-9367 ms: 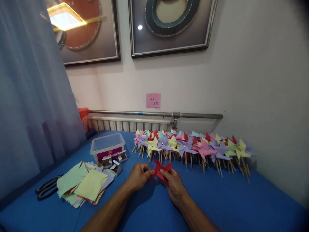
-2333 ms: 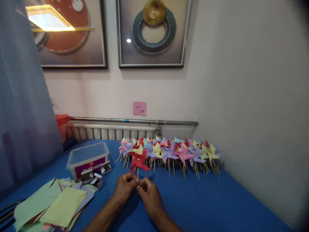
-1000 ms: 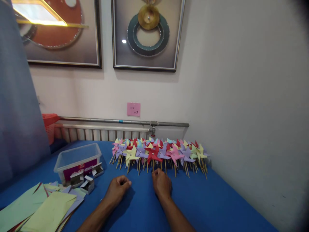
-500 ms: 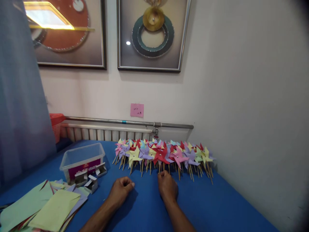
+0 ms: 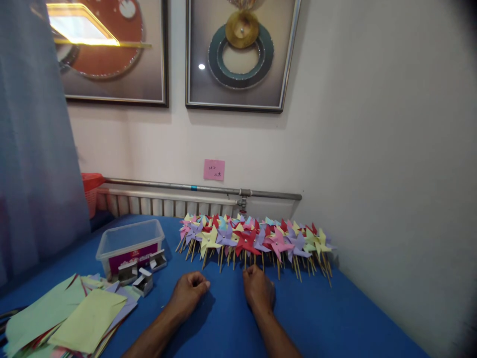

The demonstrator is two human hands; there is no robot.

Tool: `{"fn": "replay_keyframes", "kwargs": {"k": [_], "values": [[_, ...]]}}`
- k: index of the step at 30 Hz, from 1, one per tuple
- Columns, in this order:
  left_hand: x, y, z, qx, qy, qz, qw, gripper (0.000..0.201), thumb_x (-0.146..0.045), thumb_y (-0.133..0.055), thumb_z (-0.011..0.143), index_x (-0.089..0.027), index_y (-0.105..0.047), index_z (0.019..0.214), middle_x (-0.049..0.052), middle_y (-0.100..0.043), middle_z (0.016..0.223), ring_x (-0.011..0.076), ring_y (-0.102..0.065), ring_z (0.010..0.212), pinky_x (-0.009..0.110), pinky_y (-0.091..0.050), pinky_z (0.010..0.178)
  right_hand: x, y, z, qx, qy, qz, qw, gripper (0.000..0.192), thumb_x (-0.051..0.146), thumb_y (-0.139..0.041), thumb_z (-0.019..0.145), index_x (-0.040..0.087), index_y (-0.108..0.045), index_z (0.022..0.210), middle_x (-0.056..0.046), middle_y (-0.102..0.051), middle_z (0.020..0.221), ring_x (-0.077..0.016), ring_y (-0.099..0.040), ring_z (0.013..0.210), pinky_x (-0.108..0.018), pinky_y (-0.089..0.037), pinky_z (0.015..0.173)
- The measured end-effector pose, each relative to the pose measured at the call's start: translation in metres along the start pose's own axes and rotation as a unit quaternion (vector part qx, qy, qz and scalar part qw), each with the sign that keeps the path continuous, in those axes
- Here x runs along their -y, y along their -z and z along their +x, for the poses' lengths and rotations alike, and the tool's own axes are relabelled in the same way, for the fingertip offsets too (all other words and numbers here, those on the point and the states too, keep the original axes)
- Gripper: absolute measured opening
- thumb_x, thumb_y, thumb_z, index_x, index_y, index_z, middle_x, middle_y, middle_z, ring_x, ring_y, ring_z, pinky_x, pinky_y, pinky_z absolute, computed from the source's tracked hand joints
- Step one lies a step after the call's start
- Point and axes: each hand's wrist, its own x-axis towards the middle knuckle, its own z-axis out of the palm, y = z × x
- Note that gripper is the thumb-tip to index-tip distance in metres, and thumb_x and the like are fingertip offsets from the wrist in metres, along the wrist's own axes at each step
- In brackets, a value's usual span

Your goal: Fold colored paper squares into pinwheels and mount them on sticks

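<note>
A red paper pinwheel [image 5: 246,242] on a wooden stick lies at the front of a long row of coloured pinwheels [image 5: 290,241] along the back of the blue table [image 5: 335,323]. My right hand [image 5: 258,292] rests on the table with its curled fingertips pinched at the lower end of the red pinwheel's stick. My left hand [image 5: 188,293] lies on the cloth to the left as a loose fist with nothing visible in it, apart from the pinwheels.
A clear plastic box [image 5: 130,241] stands at the left, with small open metal boxes [image 5: 143,281] before it. A stack of coloured paper squares [image 5: 74,318] fills the near left corner. A radiator pipe [image 5: 201,188], an orange basket [image 5: 91,191] and walls bound the table.
Earlier both hands folded the red paper, then held the finished pinwheel upright. My right hand has laid it into the row, and my left hand has let go and dropped onto the table.
</note>
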Motion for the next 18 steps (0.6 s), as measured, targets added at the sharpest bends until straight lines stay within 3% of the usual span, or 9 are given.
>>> {"fn": "replay_keyframes", "kwargs": {"k": [9, 18], "values": [[-0.004, 0.001, -0.002, 0.002, -0.001, 0.011, 1.000, 0.031, -0.048, -0.064, 0.068, -0.019, -0.055, 0.062, -0.006, -0.042, 0.051, 0.0103, -0.036, 0.049, 0.025, -0.028, 0.051, 0.001, -0.002, 0.000, 0.011, 0.010, -0.008, 1.000, 0.022, 0.031, -0.053, 0.095, 0.025, -0.073, 0.089, -0.007, -0.081, 0.091, -0.0263, -0.075, 0.098, -0.036, -0.044, 0.085], [0.001, 0.003, 0.000, 0.002, -0.022, 0.064, 0.998, 0.026, -0.042, -0.061, 0.076, -0.018, -0.059, 0.066, -0.004, -0.051, 0.055, 0.0131, -0.045, 0.055, 0.025, -0.031, 0.055, 0.000, 0.001, -0.002, -0.007, 0.025, -0.008, 1.000, 0.020, 0.034, -0.054, 0.096, 0.025, -0.071, 0.091, -0.006, -0.080, 0.089, -0.0237, -0.075, 0.093, -0.032, -0.043, 0.078]]}}
